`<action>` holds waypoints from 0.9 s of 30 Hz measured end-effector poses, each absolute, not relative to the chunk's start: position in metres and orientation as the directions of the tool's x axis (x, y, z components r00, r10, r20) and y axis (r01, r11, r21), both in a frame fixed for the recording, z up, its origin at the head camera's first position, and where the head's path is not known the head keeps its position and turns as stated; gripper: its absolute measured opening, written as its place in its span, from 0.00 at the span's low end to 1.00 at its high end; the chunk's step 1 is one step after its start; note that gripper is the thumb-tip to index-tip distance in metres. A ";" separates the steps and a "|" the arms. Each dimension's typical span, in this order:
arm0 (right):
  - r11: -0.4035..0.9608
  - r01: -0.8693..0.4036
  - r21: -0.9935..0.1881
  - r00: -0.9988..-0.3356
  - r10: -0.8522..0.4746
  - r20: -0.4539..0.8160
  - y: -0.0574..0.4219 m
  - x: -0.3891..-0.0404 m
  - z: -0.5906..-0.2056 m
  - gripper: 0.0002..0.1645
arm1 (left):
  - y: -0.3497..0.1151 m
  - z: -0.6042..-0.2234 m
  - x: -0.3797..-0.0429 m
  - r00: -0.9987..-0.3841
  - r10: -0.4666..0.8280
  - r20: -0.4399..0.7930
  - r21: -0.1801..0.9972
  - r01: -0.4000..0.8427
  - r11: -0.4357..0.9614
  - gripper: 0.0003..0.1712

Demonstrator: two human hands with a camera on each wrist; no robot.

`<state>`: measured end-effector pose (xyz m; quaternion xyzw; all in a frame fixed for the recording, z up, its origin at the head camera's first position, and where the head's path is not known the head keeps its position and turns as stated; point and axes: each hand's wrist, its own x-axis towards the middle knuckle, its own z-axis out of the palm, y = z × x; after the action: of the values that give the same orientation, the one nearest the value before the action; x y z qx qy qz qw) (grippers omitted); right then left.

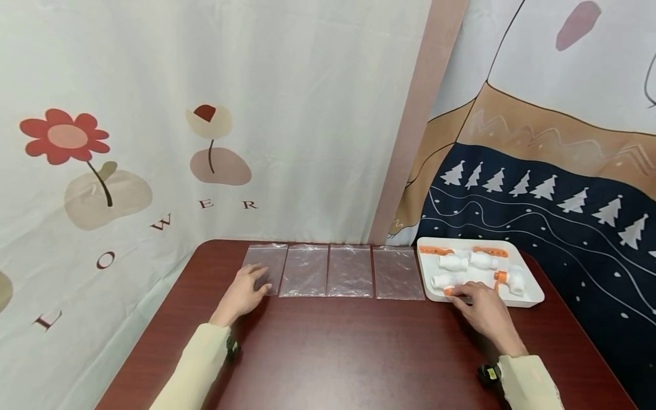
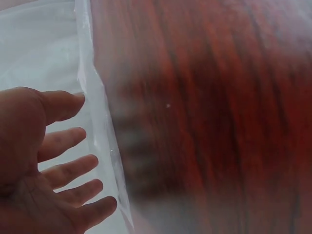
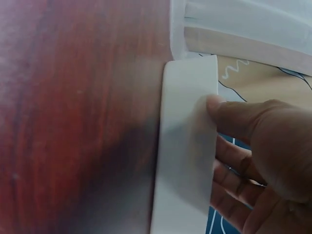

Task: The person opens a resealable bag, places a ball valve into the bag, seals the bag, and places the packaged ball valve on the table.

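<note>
My left hand (image 1: 247, 291) lies over the leftmost clear zip bag (image 1: 274, 259), its fingers loosely spread. In the left wrist view the left fingers (image 2: 68, 170) show apart, with nothing between them. On the right, my right hand (image 1: 484, 310) reaches over the front rim of a white tray (image 1: 530, 299). Its thumb and index finger come together at the orange handle of a white plastic valve (image 1: 442, 281). In the right wrist view the thumb (image 3: 231, 114) is at the tray's rim, and the wall hides the fingertips; whether they grip the valve I cannot tell.
More white valves (image 1: 483, 260) with orange handles (image 1: 435, 250) lie in the tray. Other clear zip bags (image 1: 349, 270) lie in a row along the back of the dark red table (image 1: 328, 353). Printed curtains (image 1: 307, 114) hang behind the table.
</note>
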<state>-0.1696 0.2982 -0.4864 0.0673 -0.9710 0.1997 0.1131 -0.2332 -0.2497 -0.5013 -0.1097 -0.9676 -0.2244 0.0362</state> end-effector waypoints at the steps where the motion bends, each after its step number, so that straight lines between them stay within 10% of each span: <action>1: 0.912 -0.171 -0.373 -0.968 -0.084 0.238 0.299 -0.170 -0.486 0.07 | -0.249 -0.502 -0.234 -0.973 0.199 0.113 0.422 0.229 0.878 0.29; 27: 0.917 -0.106 -0.384 -0.984 -0.042 0.172 0.301 -0.174 -0.485 0.09 | -0.249 -0.503 -0.212 -0.974 0.223 0.028 0.354 0.218 0.909 0.29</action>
<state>-0.1738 0.3013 -0.4851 0.0378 -0.9758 0.1998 0.0806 -0.2118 -0.2491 -0.5030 -0.1130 -0.9770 -0.1805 -0.0068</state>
